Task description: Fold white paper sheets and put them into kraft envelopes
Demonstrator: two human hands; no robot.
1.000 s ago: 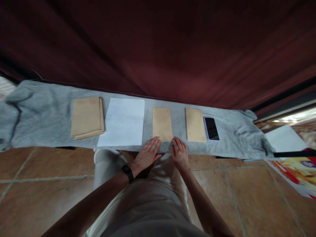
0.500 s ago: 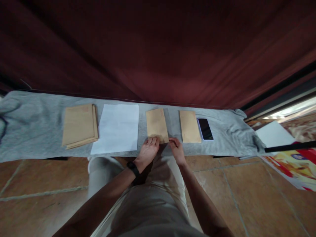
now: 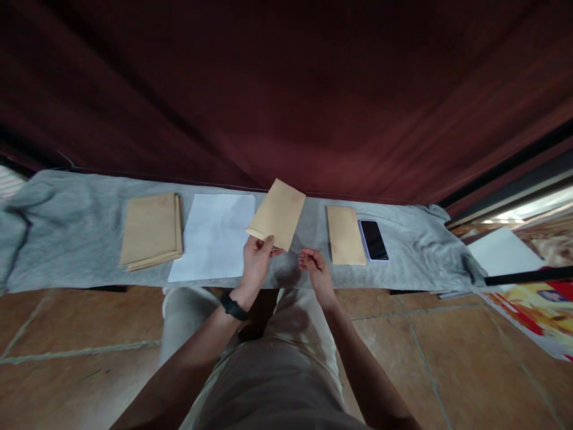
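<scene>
A brown paper envelope (image 3: 280, 214) is held up, tilted, above the grey cloth. My left hand (image 3: 258, 260) grips its lower edge, thumb on top and fingers underneath. My right hand (image 3: 316, 269) is just right of the envelope's lower corner, apart from it, with loosely bent fingers and nothing visible in them. Another brown envelope (image 3: 346, 236) lies flat to the right of that hand. Left of my left hand, a white sheet of paper (image 3: 217, 239) lies on the cloth, partly overlapped in view by the raised envelope.
A stack of larger brown envelopes (image 3: 150, 230) lies at the left. Beside the right envelope is a phone (image 3: 374, 240) with a dark screen. Grey cloth (image 3: 416, 251) covers the narrow surface, and a dark red curtain (image 3: 286, 107) hangs behind. A colourful box (image 3: 537, 310) is at far right.
My left hand has lifted the envelope off the cloth and turned it clockwise. My right hand has let go of its lower right corner and moved slightly down.
</scene>
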